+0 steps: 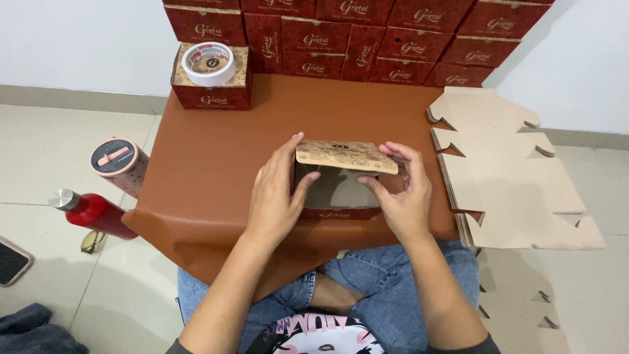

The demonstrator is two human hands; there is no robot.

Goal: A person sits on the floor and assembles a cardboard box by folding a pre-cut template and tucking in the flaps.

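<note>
Far left on the floor: phone edge (10, 261); red bottle (92, 213) lying down; pink tumbler (120, 165) beside it, against the table edge. Brown table (209, 170); at its back left a closed red box (209, 88) with a tape roll (208, 63) on top. Left hand (275, 193) grasps the left wall of the half-folded box (341, 190), thumb inside; box sits at the table's centre front, patterned lid flap up, interior open. Right hand (403, 193) grips the right wall, fingertips on the flap. Stacked red boxes (393, 39) along the back wall; flat cardboard blanks (511, 177) stacked at right, overhanging the table.
</note>
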